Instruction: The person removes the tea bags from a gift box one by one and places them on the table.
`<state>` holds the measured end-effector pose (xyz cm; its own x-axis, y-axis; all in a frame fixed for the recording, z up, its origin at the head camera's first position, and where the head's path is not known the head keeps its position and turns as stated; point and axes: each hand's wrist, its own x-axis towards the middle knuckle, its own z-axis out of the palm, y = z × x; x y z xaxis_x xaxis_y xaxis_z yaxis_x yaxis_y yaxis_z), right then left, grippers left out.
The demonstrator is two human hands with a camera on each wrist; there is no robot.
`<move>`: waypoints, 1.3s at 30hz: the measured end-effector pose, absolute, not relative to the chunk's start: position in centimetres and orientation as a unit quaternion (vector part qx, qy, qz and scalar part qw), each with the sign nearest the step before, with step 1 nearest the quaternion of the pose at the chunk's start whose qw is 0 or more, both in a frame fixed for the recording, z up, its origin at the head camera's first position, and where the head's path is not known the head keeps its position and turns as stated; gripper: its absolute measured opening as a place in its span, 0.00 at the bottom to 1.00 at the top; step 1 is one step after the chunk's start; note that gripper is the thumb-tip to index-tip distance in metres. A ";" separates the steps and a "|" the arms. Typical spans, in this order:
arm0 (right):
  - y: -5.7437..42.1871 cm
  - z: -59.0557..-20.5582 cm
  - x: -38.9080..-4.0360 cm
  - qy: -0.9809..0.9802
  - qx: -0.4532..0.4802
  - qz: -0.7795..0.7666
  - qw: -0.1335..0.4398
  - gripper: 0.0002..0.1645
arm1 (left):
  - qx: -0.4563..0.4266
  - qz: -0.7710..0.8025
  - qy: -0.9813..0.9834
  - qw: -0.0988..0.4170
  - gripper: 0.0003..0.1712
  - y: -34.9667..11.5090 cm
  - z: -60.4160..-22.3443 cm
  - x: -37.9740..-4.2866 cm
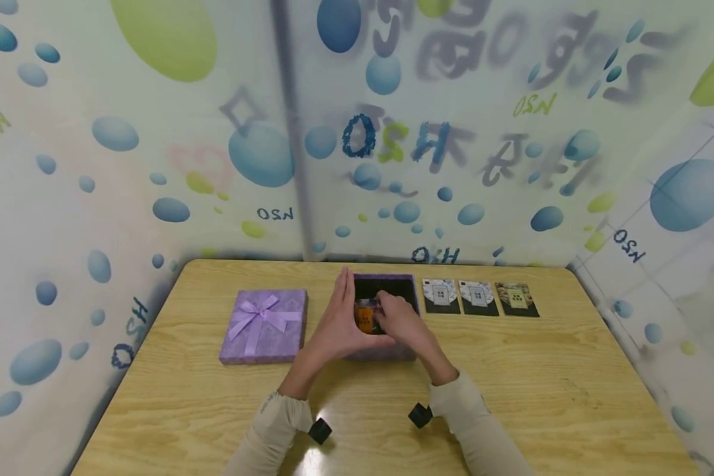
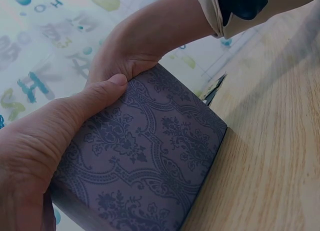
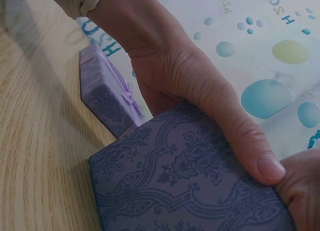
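A purple gift box base [image 1: 387, 351] with a dark inside stands at the middle of the table. My left hand [image 1: 340, 325] grips its left side, fingers along the wall and thumb over the near rim. Over the same box, my right hand [image 1: 403, 322] reaches in from the right, its curled fingers holding the edge of a small orange-and-dark packet [image 1: 365, 321]. Those right fingertips are partly hidden inside. In the left wrist view, the left thumb lies across the upper edge of the patterned box wall [image 2: 150, 146].
Left of the box lies its purple lid [image 1: 264, 328] with a ribbon bow. On the right, three flat packets lie in a row: two whitish ones [image 1: 441, 296] [image 1: 478, 297] and a brownish one [image 1: 516, 299]. A patterned curtain [image 1: 369, 218] hangs behind the wooden table [image 1: 541, 383].
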<state>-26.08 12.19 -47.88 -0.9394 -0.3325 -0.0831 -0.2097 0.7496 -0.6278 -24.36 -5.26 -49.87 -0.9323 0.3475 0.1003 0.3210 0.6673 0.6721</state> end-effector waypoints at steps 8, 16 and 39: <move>12.3 -47.7 -26.0 0.930 -0.150 -0.326 0.083 0.09 | 0.185 0.366 0.912 0.017 0.90 -5.2 -49.8 -24.5; 12.5 -48.0 -26.0 0.927 -0.164 -0.328 0.080 0.08 | 0.186 0.370 0.910 0.020 0.90 -5.2 -49.9 -24.5; 13.0 -47.2 -25.8 0.877 -0.206 -0.423 0.099 0.13 | 0.192 0.371 0.908 0.012 0.89 -5.3 -50.0 -24.4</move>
<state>-25.81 12.98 -47.16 -0.8952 -0.4456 0.0007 -0.2780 0.5573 -0.7824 -24.39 -5.29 -49.99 -0.9258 0.3582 0.1208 0.3402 0.6504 0.6792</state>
